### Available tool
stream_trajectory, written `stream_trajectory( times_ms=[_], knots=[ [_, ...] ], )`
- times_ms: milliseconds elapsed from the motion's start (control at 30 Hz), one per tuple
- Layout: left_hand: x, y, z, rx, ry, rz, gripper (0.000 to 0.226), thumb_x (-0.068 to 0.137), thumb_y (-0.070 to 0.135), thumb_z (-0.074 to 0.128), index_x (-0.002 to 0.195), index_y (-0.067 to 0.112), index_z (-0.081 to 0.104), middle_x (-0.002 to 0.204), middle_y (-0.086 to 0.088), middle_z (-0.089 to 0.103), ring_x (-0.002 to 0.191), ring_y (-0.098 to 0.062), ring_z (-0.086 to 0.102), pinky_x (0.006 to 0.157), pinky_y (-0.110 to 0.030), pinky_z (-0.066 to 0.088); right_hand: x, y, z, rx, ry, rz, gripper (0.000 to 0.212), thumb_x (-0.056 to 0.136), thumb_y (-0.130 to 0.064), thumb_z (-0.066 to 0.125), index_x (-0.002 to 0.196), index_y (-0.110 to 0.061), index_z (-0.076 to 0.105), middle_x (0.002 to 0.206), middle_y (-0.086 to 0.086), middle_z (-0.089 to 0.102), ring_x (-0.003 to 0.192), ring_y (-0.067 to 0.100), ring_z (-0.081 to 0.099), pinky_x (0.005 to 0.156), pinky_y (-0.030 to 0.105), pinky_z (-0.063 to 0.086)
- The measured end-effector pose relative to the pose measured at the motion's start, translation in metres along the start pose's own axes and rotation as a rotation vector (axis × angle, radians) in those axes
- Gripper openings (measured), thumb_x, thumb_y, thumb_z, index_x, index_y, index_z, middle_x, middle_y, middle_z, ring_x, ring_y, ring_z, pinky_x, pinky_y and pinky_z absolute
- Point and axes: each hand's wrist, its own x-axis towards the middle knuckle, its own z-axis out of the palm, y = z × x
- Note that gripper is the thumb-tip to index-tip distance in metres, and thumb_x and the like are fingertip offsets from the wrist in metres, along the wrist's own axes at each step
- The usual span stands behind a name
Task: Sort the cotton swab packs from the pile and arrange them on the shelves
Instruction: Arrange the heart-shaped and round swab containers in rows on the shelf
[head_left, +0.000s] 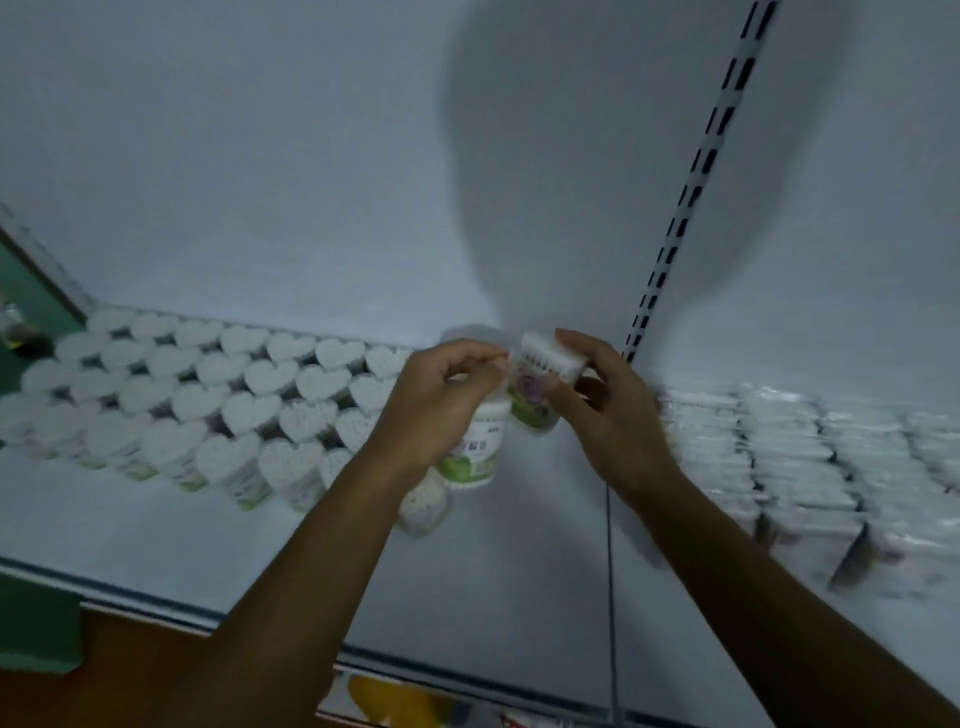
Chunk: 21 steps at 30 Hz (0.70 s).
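White shelf (156, 530): tub (475, 447) gripped by left hand (436, 410), pack (545, 364) pinched by right hand (613, 410); tub is best seated upright at heart-row (218, 395) end.

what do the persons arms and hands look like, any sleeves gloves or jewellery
Both forearms are bare as far as the picture shows, with no sleeves in view. The left hand and the right hand wear no gloves. No ring, watch or bracelet shows, though the picture is dim and somewhat blurred.

White shelf (156, 530), white heart-topped swab packs (249, 400) with green-and-white labels, clear-wrapped white packs (789, 457) on right, white upright (691, 192) with black slots.
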Motion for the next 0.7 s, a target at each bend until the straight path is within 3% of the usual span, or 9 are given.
stream_trajectory(
  times_ms=[167,300,533,700],
  knots=[
    [0.017,0.004,-0.018,-0.165,-0.022,-0.062,0.009,0.084,0.028,0.069,0.091,0.026,0.075,0.095,0.002,0.076,0.091,-0.019,0.071,0.084,-0.047,0.056,0.005,0.021,0.013,-0.142,0.083,0.028,0.047,0.090,-0.022,0.070,0.134,-0.027,0.053,0.131,0.000,0.052,0.109,0.016,0.064,0.084,0.023,0.057],
    [0.026,0.000,-0.027,-0.249,0.048,-0.054,0.011,0.093,0.013,0.062,0.093,0.015,0.072,0.092,-0.003,0.076,0.083,-0.017,0.070,0.082,-0.041,0.054,0.011,0.040,0.022,-0.256,0.086,0.083,0.055,0.087,-0.030,0.073,0.137,-0.026,0.051,0.129,-0.004,0.048,0.113,0.014,0.057,0.095,0.025,0.052],
    [0.036,-0.009,-0.038,-0.299,0.077,-0.043,0.013,0.094,0.006,0.058,0.093,0.011,0.070,0.085,-0.003,0.075,0.078,-0.013,0.069,0.074,-0.027,0.055,0.016,0.060,0.048,-0.233,0.101,0.129,0.057,0.079,-0.020,0.082,0.120,-0.027,0.043,0.116,-0.014,0.054,0.111,0.006,0.053,0.081,0.002,0.045],
    [0.041,-0.012,-0.046,-0.269,0.069,-0.030,0.014,0.094,0.007,0.058,0.095,0.013,0.071,0.087,-0.002,0.076,0.081,-0.012,0.069,0.078,-0.029,0.054,0.025,0.076,0.058,-0.362,0.146,0.112,0.062,0.076,-0.024,0.084,0.128,-0.022,0.049,0.125,-0.002,0.054,0.109,0.008,0.052,0.089,0.021,0.046]
  ],
)
